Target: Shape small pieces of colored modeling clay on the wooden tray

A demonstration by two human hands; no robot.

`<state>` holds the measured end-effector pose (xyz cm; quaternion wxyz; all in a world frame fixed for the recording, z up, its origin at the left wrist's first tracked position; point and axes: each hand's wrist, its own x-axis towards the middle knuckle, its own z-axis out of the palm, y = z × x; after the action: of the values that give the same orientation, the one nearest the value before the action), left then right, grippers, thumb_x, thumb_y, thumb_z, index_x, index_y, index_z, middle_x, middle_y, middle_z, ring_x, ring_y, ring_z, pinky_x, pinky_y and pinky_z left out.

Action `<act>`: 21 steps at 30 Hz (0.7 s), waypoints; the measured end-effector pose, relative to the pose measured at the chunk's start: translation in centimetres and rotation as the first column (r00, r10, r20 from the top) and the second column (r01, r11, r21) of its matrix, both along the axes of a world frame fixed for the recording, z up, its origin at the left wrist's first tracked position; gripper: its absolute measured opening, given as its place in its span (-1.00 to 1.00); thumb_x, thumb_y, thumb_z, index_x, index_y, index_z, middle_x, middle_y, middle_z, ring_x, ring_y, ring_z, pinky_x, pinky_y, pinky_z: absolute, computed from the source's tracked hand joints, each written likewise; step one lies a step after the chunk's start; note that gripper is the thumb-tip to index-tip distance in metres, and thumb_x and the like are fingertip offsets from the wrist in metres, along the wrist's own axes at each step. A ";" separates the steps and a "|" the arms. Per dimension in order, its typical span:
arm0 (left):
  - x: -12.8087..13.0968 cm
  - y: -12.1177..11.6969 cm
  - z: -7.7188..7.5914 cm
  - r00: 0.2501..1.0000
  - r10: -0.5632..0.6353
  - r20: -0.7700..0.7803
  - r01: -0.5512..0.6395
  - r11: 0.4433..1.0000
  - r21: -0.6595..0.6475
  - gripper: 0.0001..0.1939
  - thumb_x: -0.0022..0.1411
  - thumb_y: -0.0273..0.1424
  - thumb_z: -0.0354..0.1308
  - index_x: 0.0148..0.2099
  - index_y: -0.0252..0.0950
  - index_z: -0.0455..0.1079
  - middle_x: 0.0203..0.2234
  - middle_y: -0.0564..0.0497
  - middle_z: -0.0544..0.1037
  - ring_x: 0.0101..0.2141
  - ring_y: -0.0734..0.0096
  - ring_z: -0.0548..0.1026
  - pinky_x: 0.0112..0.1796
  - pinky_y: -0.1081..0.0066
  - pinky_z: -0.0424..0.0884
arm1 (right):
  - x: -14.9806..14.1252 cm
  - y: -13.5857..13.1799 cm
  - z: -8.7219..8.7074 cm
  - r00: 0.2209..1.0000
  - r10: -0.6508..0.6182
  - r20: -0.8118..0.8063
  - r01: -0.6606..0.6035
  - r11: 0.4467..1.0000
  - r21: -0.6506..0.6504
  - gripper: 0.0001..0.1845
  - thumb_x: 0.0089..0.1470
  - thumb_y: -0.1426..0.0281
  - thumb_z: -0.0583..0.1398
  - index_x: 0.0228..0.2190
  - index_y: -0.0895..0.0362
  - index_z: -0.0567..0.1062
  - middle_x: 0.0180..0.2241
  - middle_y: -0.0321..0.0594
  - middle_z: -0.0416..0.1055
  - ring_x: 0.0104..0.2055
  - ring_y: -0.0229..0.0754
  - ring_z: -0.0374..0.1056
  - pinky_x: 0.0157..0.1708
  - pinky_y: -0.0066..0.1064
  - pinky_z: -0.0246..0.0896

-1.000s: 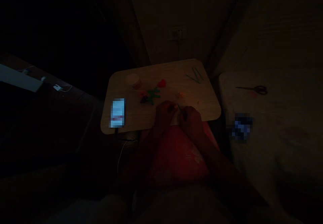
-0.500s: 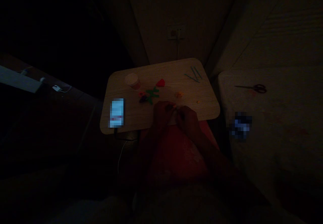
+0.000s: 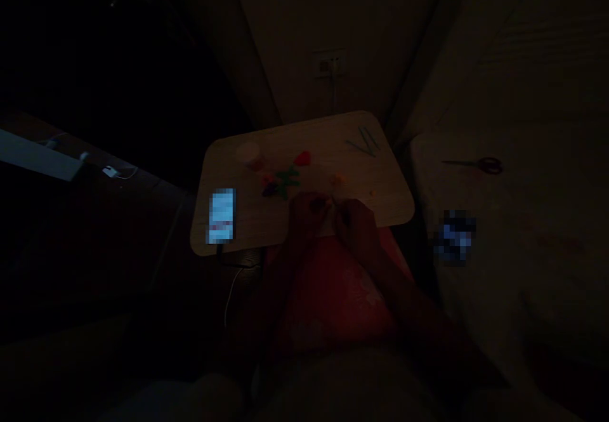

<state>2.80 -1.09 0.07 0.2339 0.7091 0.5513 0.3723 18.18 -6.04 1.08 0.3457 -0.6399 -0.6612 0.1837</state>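
In dim light, both my hands meet at the near edge of a small wooden table (image 3: 266,225). My left hand (image 3: 304,214) is closed, pinching a small orange piece (image 3: 328,201) at its fingertips. Close beside it, my right hand (image 3: 358,224) is closed too, fingertips drawn together at that piece; what they grip is too dark to see. Beyond the hands lie an orange clump (image 3: 337,180) and a tiny orange bit (image 3: 372,193). Green pieces (image 3: 288,177), a red piece (image 3: 303,157), a pinkish-red piece (image 3: 268,179) and a dark piece (image 3: 270,190) are grouped further left.
A tub (image 3: 250,154) stands at the table's back left, a lit phone (image 3: 221,216) with a cable at its front left. Thin sticks (image 3: 365,143) lie back right. Scissors (image 3: 480,165) and a blurred item (image 3: 455,237) rest on the pale surface to the right.
The picture has grown darker and the view has shifted slightly. My hands stay together at nearly the same spot, the orange piece still between them.
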 end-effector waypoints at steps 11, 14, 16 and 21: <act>-0.2 0.1 -0.1 0.994 -0.018 0.104 0.017 1.000 0.005 -0.90 0.24 -0.39 0.37 -0.17 -0.24 0.62 -0.24 -0.05 0.71 -0.17 0.21 0.64 -0.04 0.21 0.55 | 0.3 0.2 0.6 0.998 0.061 0.012 -0.062 0.998 0.029 -0.84 0.19 0.45 0.14 -0.39 0.11 0.51 -0.35 -0.08 0.50 -0.33 -0.09 0.34 -0.28 -0.30 0.18; -0.3 0.0 -0.1 0.951 -0.040 0.308 0.055 0.998 -0.040 -0.81 0.27 -0.35 0.35 -0.08 -0.26 0.60 -0.17 -0.07 0.71 -0.17 0.29 0.65 -0.07 0.30 0.57 | 1.3 0.1 0.6 0.997 -0.060 0.055 0.059 0.998 0.023 -0.82 0.24 0.41 0.16 -0.29 0.14 0.59 -0.27 -0.02 0.55 -0.26 -0.03 0.38 -0.24 -0.26 0.21; -0.6 0.0 -0.1 0.910 -0.061 0.411 0.094 0.994 -0.061 -0.79 0.25 -0.32 0.37 -0.08 -0.27 0.59 -0.16 -0.08 0.70 -0.15 0.31 0.65 -0.07 0.33 0.58 | 1.8 0.4 0.5 0.995 -0.050 0.089 0.047 0.998 0.040 -0.77 0.27 0.41 0.15 -0.25 0.14 0.63 -0.22 0.01 0.56 -0.18 0.03 0.39 -0.14 -0.20 0.24; -1.2 0.1 -0.2 0.876 -0.047 0.480 0.094 0.993 -0.074 -0.76 0.21 -0.28 0.39 -0.11 -0.27 0.57 -0.17 -0.07 0.68 -0.18 0.33 0.64 -0.13 0.35 0.59 | 2.4 1.3 0.4 0.985 0.036 0.170 -0.047 0.997 0.066 -0.73 0.25 0.41 0.19 -0.15 0.14 0.71 -0.17 0.06 0.55 -0.05 0.14 0.33 -0.02 -0.07 0.22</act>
<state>1.57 -0.99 -0.17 0.4094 0.6030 0.4677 0.5000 20.57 -4.73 1.47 0.3066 -0.6269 -0.7073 0.1128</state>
